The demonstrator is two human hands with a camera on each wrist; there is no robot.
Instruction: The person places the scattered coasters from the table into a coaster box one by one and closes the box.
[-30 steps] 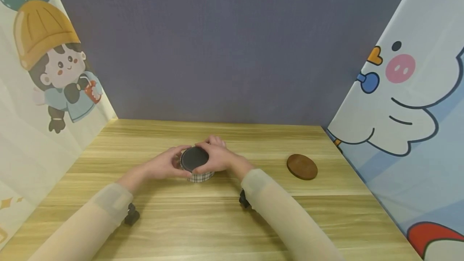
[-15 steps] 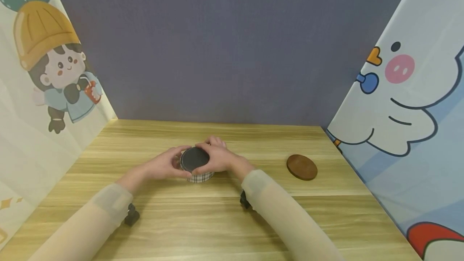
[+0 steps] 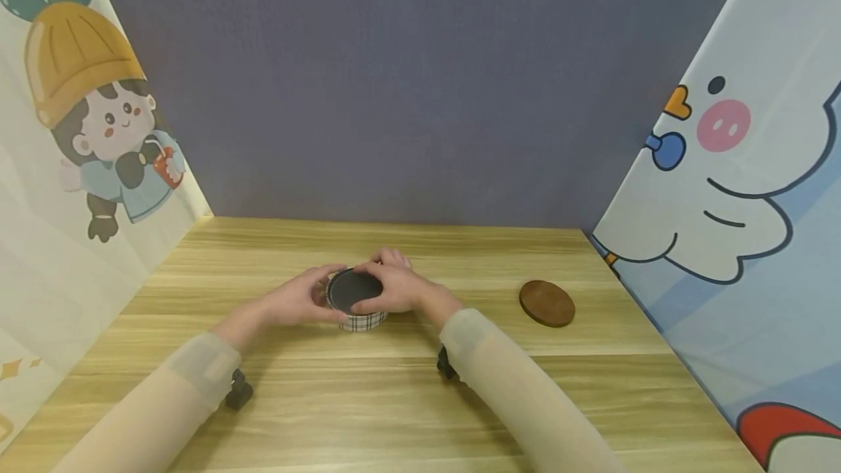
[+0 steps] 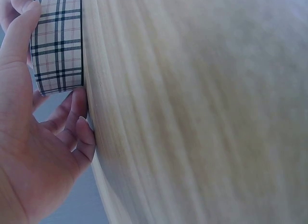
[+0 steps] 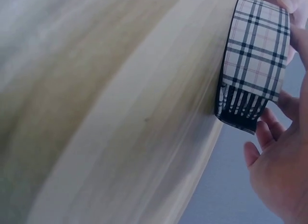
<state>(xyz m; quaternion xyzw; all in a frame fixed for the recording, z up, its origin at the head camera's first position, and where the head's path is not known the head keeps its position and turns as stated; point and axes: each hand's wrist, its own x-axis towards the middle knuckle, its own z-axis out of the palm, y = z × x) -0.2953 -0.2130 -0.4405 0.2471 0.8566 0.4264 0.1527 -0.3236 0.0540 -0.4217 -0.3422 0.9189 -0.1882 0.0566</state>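
Note:
A round plaid holder (image 3: pixel 363 322) with a dark top stands on the wooden table. My left hand (image 3: pixel 298 300) grips its left side, thumb at the front and fingers curving behind. From the right, my right hand (image 3: pixel 401 289) grips it too, its thumb lying over the top's edge. In the left wrist view the plaid wall (image 4: pixel 57 46) rests against the wood, with fingers tucked below. A cut-out in the wall shows in the right wrist view, with several thin layers (image 5: pixel 240 103) stacked inside. Part of the holder's rim is hidden by the fingers.
A flat brown disc (image 3: pixel 547 303) lies on the table (image 3: pixel 368 414) to the right. A grey panel (image 3: pixel 420 86) stands at the back, and printed cloths flank both sides. A small black device (image 3: pixel 239 390) sits at the left sleeve.
My right hand has shifted very slightly right and toward me on the holder's top. The left hand, the holder and the brown disc stay in place.

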